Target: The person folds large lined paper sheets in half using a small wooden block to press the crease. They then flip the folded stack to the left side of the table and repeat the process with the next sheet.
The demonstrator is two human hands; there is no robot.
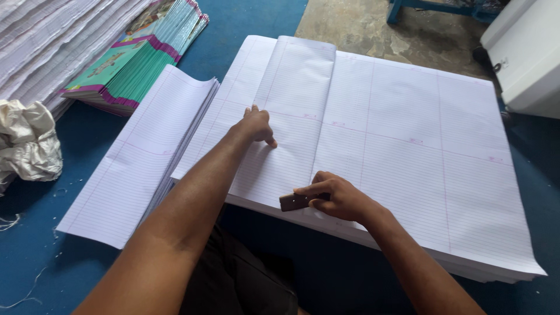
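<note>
Presently, from my remote station, I note the right hand (338, 198) curled around a small dark wooden block (294, 201), thumb and fingers pinching it, with the block lying flat on the near edge of the large stack of ruled sheets (408, 146). Further in, the left hand (256, 125) reaches onto the same stack with its fingers bent, the fingertips pressing down on the top sheet where a folded section (297, 76) lies doubled over towards the far edge. That stack rests on the blue tabletop (35, 256) and fills most of the view in front of me. Just beside it on the left lies a smaller pile of folded ruled paper (140, 157), its edge partly tucked under the big stack's corner. Beyond that pile sits a fanned heap of green and purple covers (140, 58), and at the far left corner a tall bank of white paper (46, 41). A crumpled whitish cloth (26, 143) lies at the left margin, well apart from both hands.
</note>
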